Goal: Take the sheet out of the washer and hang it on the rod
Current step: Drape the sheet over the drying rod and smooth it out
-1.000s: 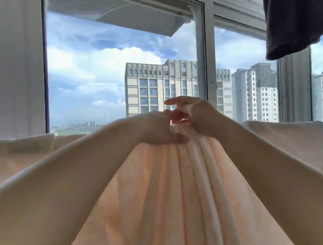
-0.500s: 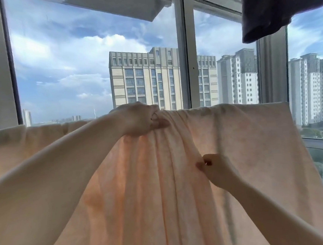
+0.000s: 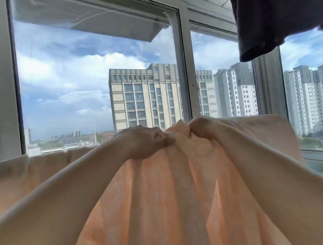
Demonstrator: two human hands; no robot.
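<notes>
Fingers of the left hand curl down over the top fold of the pale peach cotton sheet, the thumb pressed flat against the cloth so that a bunch of it is gripped between thumb and palm. Just beside them, the right hand is knuckled over the same fold, its fingers tucked under and closed on a gathered ridge of fabric; the fingertips themselves are hidden in the cloth. Between the two hands a small peak of sheet stands up.

From the fingers the sheet falls toward the camera in long soft pleats, and it spreads out flat to either side of them along a level top edge. The rod that carries it is covered by the cloth and cannot be seen.

Beyond the fingers stands a large window with a white metal frame, showing a beige high-rise building under a cloudy blue sky. Above and to the right of the right hand, a dark grey garment hangs down from the top of the view.
</notes>
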